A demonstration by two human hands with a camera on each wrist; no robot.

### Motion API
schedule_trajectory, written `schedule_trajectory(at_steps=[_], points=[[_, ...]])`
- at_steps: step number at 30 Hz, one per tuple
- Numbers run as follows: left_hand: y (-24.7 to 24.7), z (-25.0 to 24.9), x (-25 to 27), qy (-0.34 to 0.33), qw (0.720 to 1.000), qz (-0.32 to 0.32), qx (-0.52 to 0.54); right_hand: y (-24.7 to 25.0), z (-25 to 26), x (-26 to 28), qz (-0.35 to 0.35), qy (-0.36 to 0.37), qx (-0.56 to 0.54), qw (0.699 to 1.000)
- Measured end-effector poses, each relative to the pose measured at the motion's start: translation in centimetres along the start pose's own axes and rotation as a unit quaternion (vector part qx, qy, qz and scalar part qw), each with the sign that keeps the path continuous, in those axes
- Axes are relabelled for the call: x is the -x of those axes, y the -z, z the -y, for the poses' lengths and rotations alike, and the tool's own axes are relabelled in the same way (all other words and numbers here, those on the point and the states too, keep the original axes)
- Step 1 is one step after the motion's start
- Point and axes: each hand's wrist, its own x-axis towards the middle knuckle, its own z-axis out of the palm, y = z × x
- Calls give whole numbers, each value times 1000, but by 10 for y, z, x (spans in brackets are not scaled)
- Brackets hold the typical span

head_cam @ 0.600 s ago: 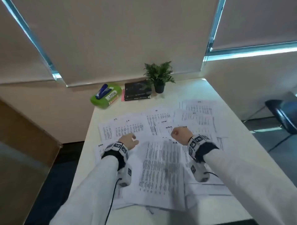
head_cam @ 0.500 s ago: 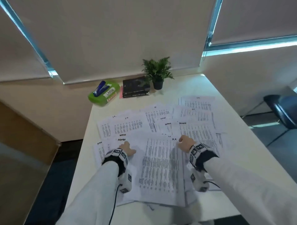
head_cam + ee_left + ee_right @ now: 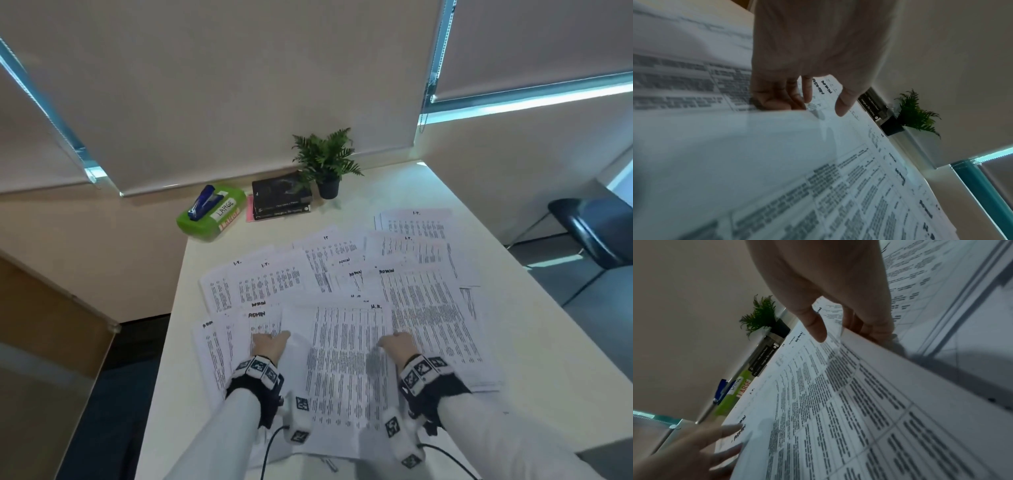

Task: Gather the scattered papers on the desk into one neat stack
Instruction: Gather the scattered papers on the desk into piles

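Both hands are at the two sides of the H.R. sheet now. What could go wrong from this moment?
1. The left hand and right hand hold only the edges of the white printed H.R. sheet; it might bend or crease.
2. Overlapping white ADMIN sheets beside it could get dragged askew.
3. Near sheets overhang the cream desk edge and could slip off.

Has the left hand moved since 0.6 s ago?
Yes. The left hand has come back toward the person, from the I.T. sheet to the ADMIN sheet nearer the desk's front.
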Motion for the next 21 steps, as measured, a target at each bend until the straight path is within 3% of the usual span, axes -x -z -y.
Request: schedule_trajectory(at_steps=[3,5,10,13,15,17,19,21], points=[[-12,-2,10,-31,997,60,-34,-9,10,8,4,-33,19,999],[-17,0,18,-66,993,80,-57,-9,15,7,21,-15,19,999],[-7,13,23,-162,979,91,-82,-15,19,13,107,45,10,993],[11,26,12,-184,981,55,-40,-1,21,16,171,60,12,983],[21,29,9,-175,984,17,4,26,23,8,111,114,31,987],[29,27,6,-167,986,-10,18,61,24,-6,-69,147,107,981],[32,24,5,-176,984,-18,30,97,21,-21,-212,95,177,957],[32,23,2,-173,984,-23,26,119,16,-35,-227,2,195,954]])
